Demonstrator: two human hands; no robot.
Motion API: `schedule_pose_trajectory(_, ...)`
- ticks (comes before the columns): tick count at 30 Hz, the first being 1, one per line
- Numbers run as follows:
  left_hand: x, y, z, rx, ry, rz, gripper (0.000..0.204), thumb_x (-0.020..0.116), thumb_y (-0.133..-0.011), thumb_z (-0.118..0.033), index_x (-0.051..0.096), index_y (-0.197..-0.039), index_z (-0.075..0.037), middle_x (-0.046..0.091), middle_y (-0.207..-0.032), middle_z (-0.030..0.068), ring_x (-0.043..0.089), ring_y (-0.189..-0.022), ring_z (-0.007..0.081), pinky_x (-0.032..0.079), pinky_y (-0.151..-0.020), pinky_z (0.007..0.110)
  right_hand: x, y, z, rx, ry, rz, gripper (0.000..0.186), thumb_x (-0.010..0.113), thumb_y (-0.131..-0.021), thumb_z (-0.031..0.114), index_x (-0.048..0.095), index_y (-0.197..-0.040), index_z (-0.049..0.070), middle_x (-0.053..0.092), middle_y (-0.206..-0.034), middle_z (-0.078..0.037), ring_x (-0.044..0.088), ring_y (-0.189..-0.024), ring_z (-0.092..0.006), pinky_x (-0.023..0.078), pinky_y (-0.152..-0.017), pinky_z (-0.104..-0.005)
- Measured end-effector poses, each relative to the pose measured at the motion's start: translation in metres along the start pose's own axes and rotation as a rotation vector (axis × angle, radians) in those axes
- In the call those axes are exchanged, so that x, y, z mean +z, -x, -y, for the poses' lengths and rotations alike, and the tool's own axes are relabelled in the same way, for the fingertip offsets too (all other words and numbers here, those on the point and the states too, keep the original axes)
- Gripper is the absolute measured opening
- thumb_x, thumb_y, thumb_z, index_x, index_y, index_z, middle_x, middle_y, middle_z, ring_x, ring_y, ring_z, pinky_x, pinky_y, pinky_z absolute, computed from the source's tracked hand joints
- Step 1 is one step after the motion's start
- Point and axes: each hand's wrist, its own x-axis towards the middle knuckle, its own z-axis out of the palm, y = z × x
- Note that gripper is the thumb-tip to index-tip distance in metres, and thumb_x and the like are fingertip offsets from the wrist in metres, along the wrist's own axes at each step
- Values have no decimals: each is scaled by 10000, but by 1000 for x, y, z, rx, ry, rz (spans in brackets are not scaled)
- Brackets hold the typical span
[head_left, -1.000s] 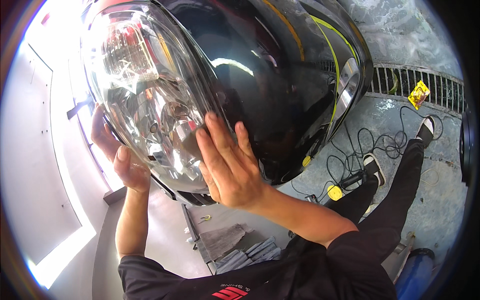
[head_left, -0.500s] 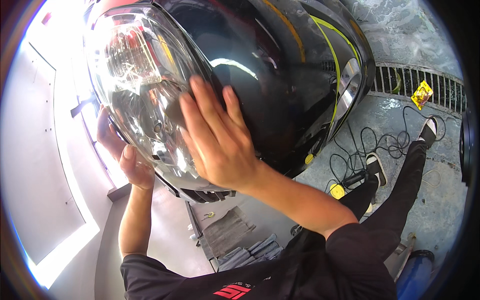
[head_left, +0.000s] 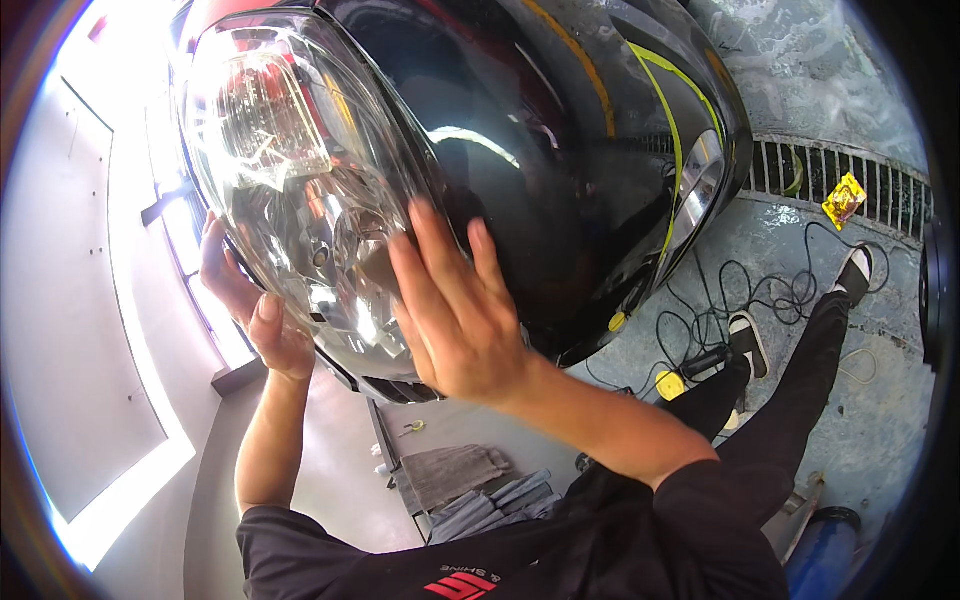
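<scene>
A glossy black car front (head_left: 560, 130) with yellow stripes fills the upper view. Its clear headlight lens (head_left: 290, 190) faces me on the left. My left hand (head_left: 250, 310) grips the lens's lower left edge from below and behind, thumb on the front. My right hand (head_left: 455, 310) lies flat with fingers spread on the seam between the lens and the black bodywork. Neither hand carries a loose object.
Below the car, folded grey cloths (head_left: 480, 485) lie on a low shelf. A black cable (head_left: 750, 300) snakes over the wet concrete floor to a yellow-tipped tool (head_left: 675, 380). A drain grate (head_left: 840, 175) with a yellow wrapper (head_left: 843, 200) runs at right. My dark-trousered legs and shoes reach right.
My right hand has slid up and to the left along the lens edge. The left hand keeps its hold on the lower left rim.
</scene>
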Motion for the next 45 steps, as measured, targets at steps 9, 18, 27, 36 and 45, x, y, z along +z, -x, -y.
schedule_pose_trajectory(9, 3, 1, -2, -3, 14, -2, 931, 528, -867, -527, 255, -1559, 34, 254, -1601, 208, 247, -1506, 346, 199, -1235, 507, -1, 0, 0, -1, 8, 2, 536, 607, -966, 126, 501, -1427, -125, 478, -1478, -378, 585, -1316, -434, 272, -1220, -534)
schedule_pose_trajectory(18, 5, 1, -7, -53, 38, -21, 980, 610, -812, -559, 271, -1547, -7, 298, -1554, 199, 295, -1460, 339, 256, -1203, 514, -5, -13, 3, -14, 8, -4, 526, 618, -960, 123, 515, -1414, -121, 497, -1450, -388, 598, -1284, -451, 317, -1195, -532)
schedule_pose_trajectory(27, 4, 1, -10, -128, 60, -52, 1011, 644, -785, -531, 236, -1560, -27, 369, -1462, 231, 389, -1387, 351, 311, -1174, 512, 0, -25, -3, -15, 4, -35, 516, 608, -960, 149, 524, -1383, -134, 484, -1437, -424, 638, -1241, -429, 261, -1229, -516)
schedule_pose_trajectory(36, 3, 1, -5, -108, 67, -66, 999, 636, -788, -493, 220, -1572, -36, 306, -1537, 209, 348, -1443, 362, 352, -1167, 518, -3, -30, -4, -5, 48, 1, 494, 630, -949, 158, 569, -1350, -124, 558, -1378, -401, 656, -1241, -395, 223, -1248, -501)
schedule_pose_trajectory(45, 1, 2, -11, -148, 103, -107, 990, 635, -772, -477, 249, -1571, -40, 290, -1582, 173, 310, -1477, 369, 308, -1198, 523, 8, -47, -10, -76, 50, -87, 441, 512, -941, 155, 593, -1270, -128, 547, -1360, -432, 676, -1179, -440, 290, -1223, -530)
